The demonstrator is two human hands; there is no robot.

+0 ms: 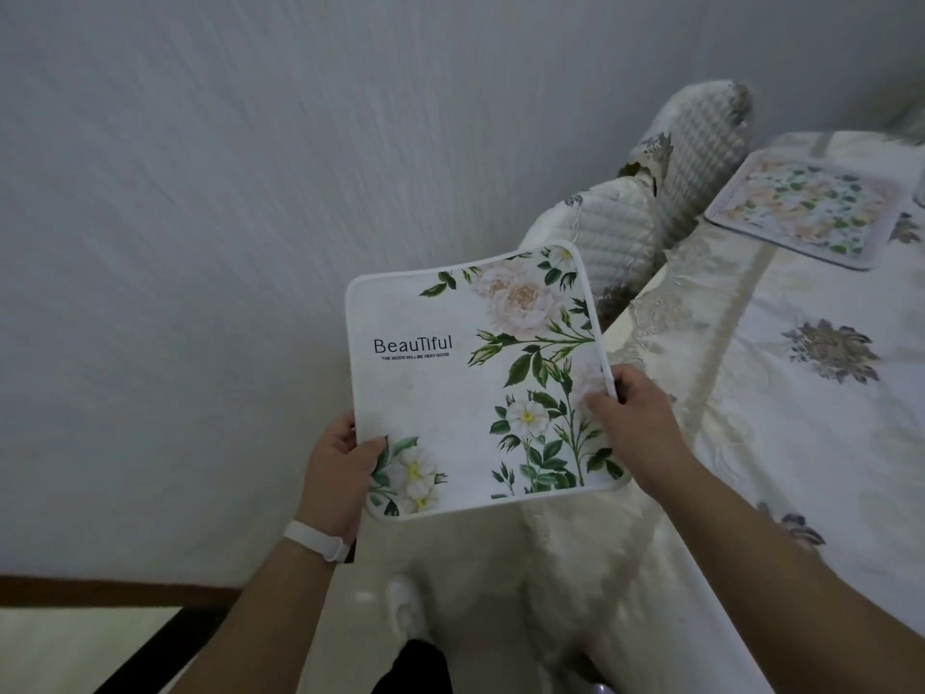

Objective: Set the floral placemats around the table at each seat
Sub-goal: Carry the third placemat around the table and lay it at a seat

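Note:
A white floral placemat (450, 393) printed with "Beautiful", green leaves and pale flowers is held in the air in front of me, left of the table. My left hand (336, 473) pinches its lower left corner, thumb on top. My right hand (633, 423) grips its right edge. A second floral placemat (806, 207) lies flat on the table (781, 403) at the far right, in front of a chair.
The table wears a cream embroidered cloth that hangs down its left side. Two chairs with quilted white covers (615, 232) stand between the table and the grey wall (200, 242). A brown skirting board (100, 591) and my white shoe (405, 608) show below.

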